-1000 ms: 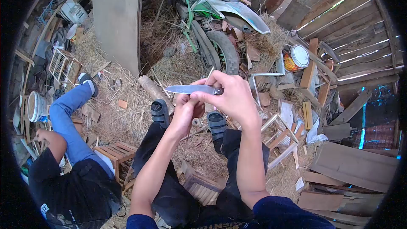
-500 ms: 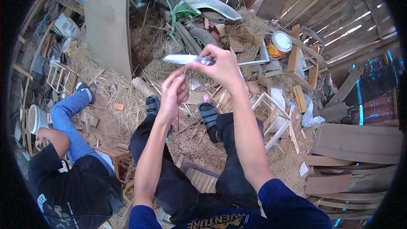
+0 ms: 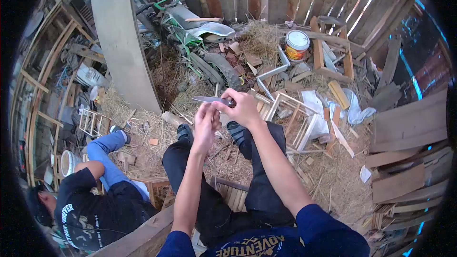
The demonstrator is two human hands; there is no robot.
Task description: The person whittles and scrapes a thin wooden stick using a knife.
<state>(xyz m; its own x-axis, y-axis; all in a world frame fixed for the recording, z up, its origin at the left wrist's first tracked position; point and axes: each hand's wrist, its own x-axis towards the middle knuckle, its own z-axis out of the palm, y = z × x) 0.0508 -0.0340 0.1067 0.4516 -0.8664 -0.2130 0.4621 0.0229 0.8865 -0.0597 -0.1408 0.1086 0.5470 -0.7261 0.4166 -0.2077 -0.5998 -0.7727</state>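
A knife (image 3: 209, 99) is in my right hand (image 3: 243, 109), its blade pointing left and its dark handle between my fingers. My left hand (image 3: 205, 123) is closed just below the blade, beside my right fingers. A thin light strip (image 3: 217, 88) sticks up by the knife. How far it runs into my left hand is hidden. Both hands are above the straw floor, in front of my sandalled feet.
A person in a black shirt (image 3: 97, 209) sits at the left. A green and white motorbike (image 3: 190, 33) leans ahead, beside a tall board (image 3: 119, 38). A paint bucket (image 3: 297, 43), wooden frames (image 3: 295, 119), and planks (image 3: 409, 123) lie to the right.
The view has tilted up and shows more of the wall and motorbike. My hands have come back together, and the knife blade has turned slightly. The person at the left now leans with the head visible.
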